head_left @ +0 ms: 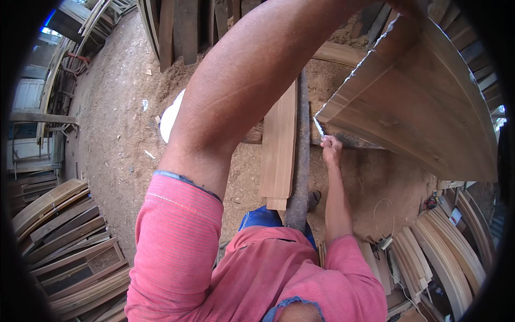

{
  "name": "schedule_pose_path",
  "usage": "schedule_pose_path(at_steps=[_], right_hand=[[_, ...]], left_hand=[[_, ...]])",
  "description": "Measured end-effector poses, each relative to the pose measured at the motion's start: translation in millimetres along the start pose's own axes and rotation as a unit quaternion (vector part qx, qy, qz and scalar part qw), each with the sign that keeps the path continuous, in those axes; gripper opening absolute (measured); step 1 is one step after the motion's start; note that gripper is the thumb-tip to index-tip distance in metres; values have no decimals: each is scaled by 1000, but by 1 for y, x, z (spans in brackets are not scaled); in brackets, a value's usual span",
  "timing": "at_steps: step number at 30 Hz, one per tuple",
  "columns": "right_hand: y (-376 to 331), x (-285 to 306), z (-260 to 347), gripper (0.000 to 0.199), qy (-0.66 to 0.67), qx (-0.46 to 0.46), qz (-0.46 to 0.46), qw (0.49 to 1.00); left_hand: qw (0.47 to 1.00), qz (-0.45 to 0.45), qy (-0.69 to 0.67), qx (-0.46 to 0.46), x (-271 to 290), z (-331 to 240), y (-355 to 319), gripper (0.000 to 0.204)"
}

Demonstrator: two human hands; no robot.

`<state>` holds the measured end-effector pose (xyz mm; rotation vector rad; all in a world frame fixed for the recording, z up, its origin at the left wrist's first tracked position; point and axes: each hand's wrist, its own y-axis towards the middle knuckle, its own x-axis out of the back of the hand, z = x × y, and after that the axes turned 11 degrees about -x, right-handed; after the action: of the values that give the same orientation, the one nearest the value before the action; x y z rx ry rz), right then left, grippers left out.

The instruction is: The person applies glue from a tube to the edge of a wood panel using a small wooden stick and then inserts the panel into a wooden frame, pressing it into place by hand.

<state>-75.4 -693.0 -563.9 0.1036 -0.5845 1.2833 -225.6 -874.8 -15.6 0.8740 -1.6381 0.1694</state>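
My left arm reaches across the view to the top edge. There my left hand (410, 7) is at the upper corner of a broad wooden panel (413, 102), gripping it; its fingers are mostly hidden in shadow and by the picture's edge. The panel is tilted up, and ragged white paste lines its edges. My right hand (332, 147) is closed on a thin, white-smeared stick (319, 127). The stick's tip meets the panel's lower left corner. What the stick is made of, I cannot tell.
A long wooden board (279, 150) lies beside a dark narrow beam (301, 161) in front of me. A white rounded object (170, 119) shows partly behind my left arm. Stacked timber (445, 252) stands at the right, with wooden frames (80, 263) at the left. Sawdust covers the ground.
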Motion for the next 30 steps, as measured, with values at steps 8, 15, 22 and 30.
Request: schedule_pose_path(at_steps=[8, 15, 22, 30], right_hand=[[-2, -16, 28, 20, 19, -108, -9, 994], [-20, -12, 18, 16, -11, -61, -45, 997], [-48, 4, 94, 21, 77, 34, -8, 996], [-41, -25, 151, 16, 478, -130, 63, 867]], left_hand=[[1000, 1, -22, 10, 11, -4, -15, 45], [1000, 1, -17, 9, 4, -2, -2, 42], [999, 15, 25, 13, 0, -1, -1, 39], [998, -48, 25, -44, -9, 1, -10, 43]])
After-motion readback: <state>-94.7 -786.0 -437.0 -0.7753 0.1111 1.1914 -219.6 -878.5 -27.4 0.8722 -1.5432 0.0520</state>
